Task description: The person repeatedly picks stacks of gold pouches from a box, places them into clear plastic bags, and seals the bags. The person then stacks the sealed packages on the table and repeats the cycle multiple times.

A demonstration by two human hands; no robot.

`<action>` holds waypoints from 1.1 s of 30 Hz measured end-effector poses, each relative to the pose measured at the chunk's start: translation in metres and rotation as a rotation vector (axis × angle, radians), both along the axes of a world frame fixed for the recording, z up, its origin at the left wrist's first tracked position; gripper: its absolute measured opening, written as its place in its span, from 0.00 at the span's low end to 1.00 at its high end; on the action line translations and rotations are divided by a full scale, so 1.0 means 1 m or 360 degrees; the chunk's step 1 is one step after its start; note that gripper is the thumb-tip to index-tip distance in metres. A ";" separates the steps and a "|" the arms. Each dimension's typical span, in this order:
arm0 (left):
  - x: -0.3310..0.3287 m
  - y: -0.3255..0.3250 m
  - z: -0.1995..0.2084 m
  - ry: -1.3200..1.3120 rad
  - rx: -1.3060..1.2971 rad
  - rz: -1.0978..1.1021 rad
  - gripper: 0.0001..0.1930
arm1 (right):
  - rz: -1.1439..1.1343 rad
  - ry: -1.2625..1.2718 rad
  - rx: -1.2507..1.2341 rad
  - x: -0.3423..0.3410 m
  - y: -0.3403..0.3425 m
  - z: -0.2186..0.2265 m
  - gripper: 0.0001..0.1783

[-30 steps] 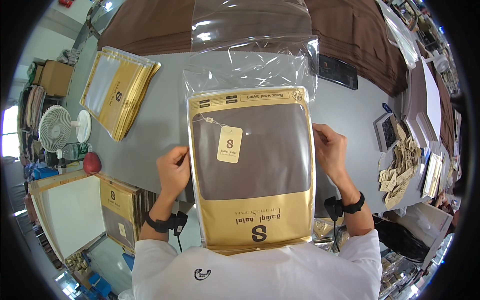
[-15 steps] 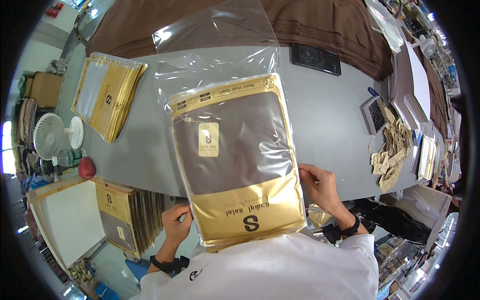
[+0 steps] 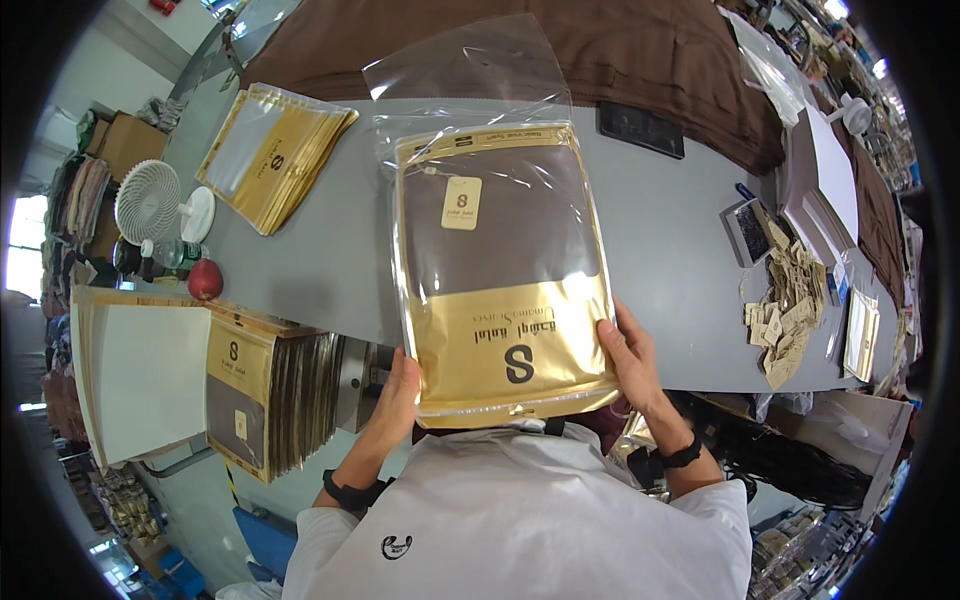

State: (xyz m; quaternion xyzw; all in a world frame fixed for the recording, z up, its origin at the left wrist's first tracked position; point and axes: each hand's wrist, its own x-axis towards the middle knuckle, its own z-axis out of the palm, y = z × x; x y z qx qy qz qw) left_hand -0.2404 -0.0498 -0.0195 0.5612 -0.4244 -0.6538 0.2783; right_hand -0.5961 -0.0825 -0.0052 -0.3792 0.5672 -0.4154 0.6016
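Note:
Upright in front of me is a gold and clear garment bag [image 3: 505, 255], with folded brown cloth behind its window and a small cream tag [image 3: 461, 203] near the top. A clear plastic flap [image 3: 475, 75] stands out past its far end. My left hand [image 3: 397, 400] grips the lower left edge. Around the right edge, a bit higher, my right hand [image 3: 632, 360] is closed, thumb on the front and its other fingers partly hidden behind.
A stack of gold bags [image 3: 275, 160] lies at the far left by a white fan [image 3: 148, 200]. Filled bags stand in a box [image 3: 150, 375] at left. Brown cloth [image 3: 480, 50] covers the back; a phone [image 3: 640, 130] lies before it. Loose tags [image 3: 785, 315] are piled at right.
The bag has shifted slightly right and its near end has moved away from my body. My hands now wrap its sides more fully. The view has turned a little.

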 end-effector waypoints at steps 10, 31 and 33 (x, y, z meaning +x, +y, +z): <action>-0.022 0.012 0.002 -0.0259 -0.0185 0.0237 0.34 | -0.0188 0.0288 -0.0366 0.038 0.020 -0.007 0.36; -0.037 0.003 0.006 0.1016 0.0072 0.0790 0.26 | 0.0645 0.2572 -0.1834 0.093 0.028 0.002 0.40; -0.037 0.011 -0.007 0.1328 -0.0049 0.0869 0.26 | 0.0591 0.2589 -0.1884 0.095 0.022 0.002 0.37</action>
